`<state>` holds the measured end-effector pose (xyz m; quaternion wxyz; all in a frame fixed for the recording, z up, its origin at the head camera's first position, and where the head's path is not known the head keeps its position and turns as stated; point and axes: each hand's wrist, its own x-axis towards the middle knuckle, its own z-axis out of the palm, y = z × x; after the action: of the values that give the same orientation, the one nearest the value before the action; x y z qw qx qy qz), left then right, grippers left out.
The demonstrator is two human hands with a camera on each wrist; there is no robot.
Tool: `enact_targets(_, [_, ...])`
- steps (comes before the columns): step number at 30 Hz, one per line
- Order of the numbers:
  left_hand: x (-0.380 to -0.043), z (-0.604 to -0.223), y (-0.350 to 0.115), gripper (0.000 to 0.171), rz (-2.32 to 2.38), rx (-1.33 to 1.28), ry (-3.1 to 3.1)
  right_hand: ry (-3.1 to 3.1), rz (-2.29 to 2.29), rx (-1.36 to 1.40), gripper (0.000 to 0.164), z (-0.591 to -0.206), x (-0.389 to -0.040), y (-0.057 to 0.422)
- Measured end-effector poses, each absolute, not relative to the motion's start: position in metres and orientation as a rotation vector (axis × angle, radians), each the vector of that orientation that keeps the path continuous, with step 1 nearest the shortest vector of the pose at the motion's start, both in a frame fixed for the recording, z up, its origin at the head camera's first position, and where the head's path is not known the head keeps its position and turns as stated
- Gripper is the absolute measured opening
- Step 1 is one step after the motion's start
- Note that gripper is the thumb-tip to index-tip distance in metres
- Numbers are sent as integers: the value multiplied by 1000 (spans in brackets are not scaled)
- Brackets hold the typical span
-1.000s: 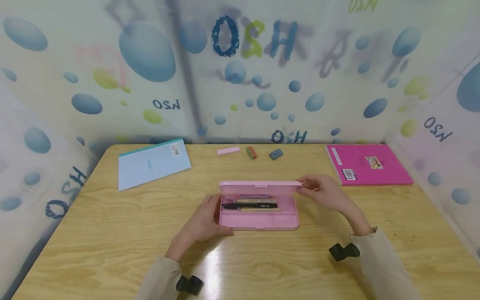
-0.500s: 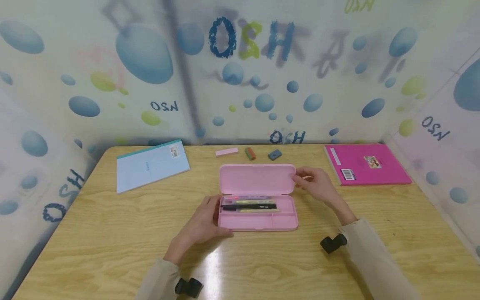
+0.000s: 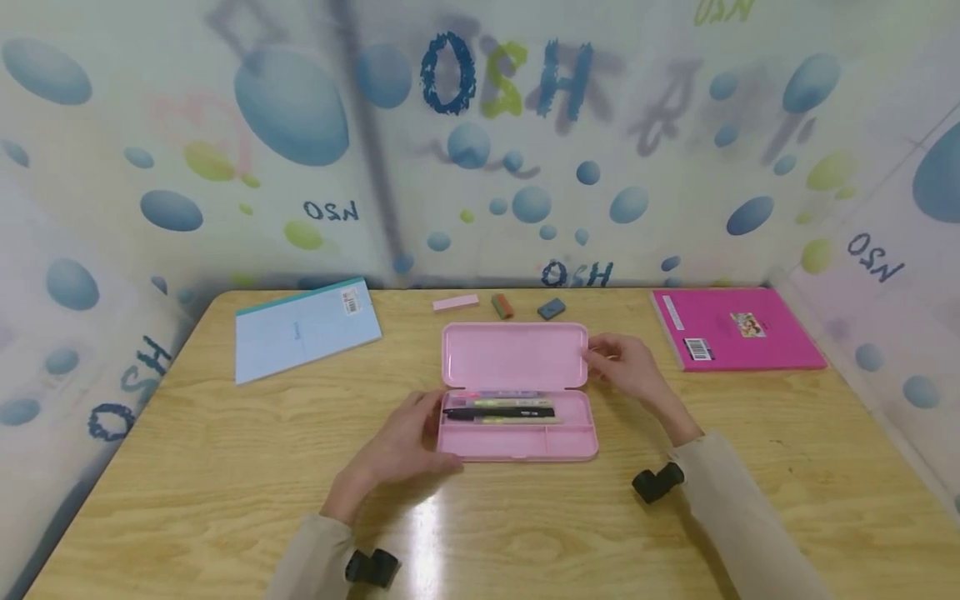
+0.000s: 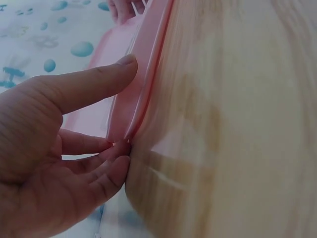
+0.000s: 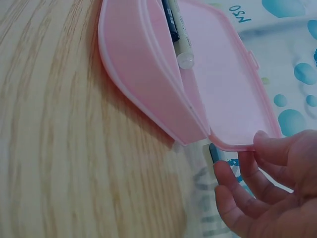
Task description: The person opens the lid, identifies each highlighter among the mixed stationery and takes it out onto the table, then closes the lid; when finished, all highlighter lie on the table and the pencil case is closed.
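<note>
A pink pencil case (image 3: pixel 517 444) lies with its lid (image 3: pixel 514 357) raised and tilted back, near the middle of the table. Inside its long compartment are several pens, among them a black pen (image 3: pixel 498 412). My left hand (image 3: pixel 401 442) holds the case at its left end, thumb along the front wall (image 4: pixel 133 99) and fingers at the end. With thumb and fingertips, my right hand (image 3: pixel 630 367) pinches the right edge of the lid. In the right wrist view the thumb (image 5: pixel 270 146) sits on the lid's inner edge and a finger lies behind it.
Behind the case are a pink strip-shaped block (image 3: pixel 455 302), a green-and-orange eraser (image 3: pixel 502 306) and a dark blue eraser (image 3: pixel 551 309). A light blue notebook (image 3: pixel 307 333) lies at the left, a magenta book (image 3: pixel 738 329) at the right. A patterned backdrop borders the table (image 3: pixel 525 533).
The lid has swung up and back from a partly raised position, with my right hand following it backward and slightly left. My left hand has stayed at the case's left end.
</note>
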<state>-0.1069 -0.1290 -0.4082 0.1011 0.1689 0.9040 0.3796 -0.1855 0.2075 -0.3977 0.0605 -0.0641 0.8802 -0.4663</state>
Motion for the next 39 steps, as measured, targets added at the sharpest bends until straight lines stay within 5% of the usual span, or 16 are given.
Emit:
enact_targets(16, [-108,-407,-130,88,1147,462,2668,2681,-1189,-204,36,-400,-183,209])
enact_targets(39, [-106,-405,-130,85,1152,468,2662,2770,-1476,-396,30,-374,-146,191])
